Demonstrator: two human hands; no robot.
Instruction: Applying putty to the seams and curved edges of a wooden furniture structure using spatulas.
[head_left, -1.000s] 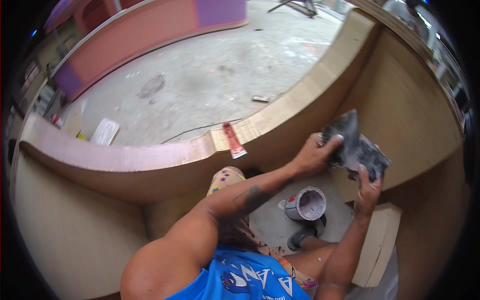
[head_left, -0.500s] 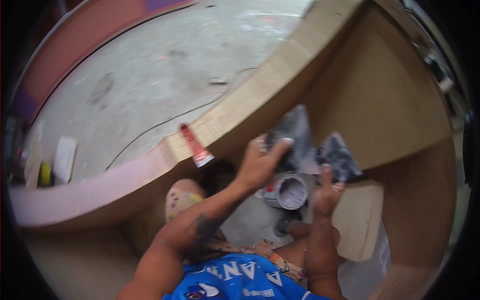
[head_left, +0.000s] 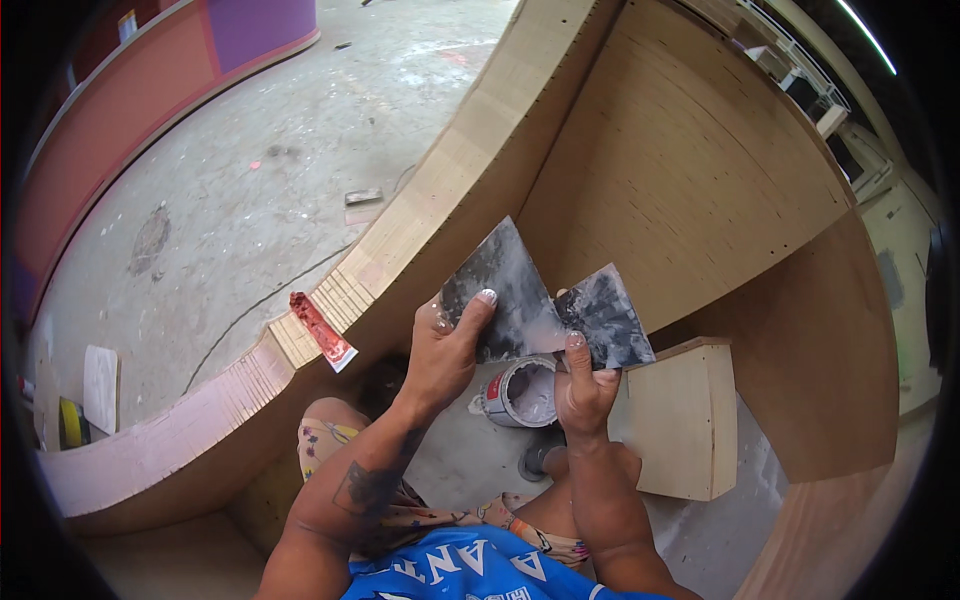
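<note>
The left hand (head_left: pixel 441 350) grips a smeared dark plate (head_left: pixel 508 290); the right hand (head_left: pixel 585 400) pinches a smaller plate (head_left: pixel 607 315) just beside it; I see a paste bucket (head_left: pixel 498 408) below the 2, a red tube (head_left: pixel 322 332) across the wooden ledge (head_left: pixel 462 150).

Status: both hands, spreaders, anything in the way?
Left hand gripping larger smeared spreader; right hand gripping smaller smeared spreader. Spreader edges meet in view. Paste bucket below, nothing visibly blocking.
</note>
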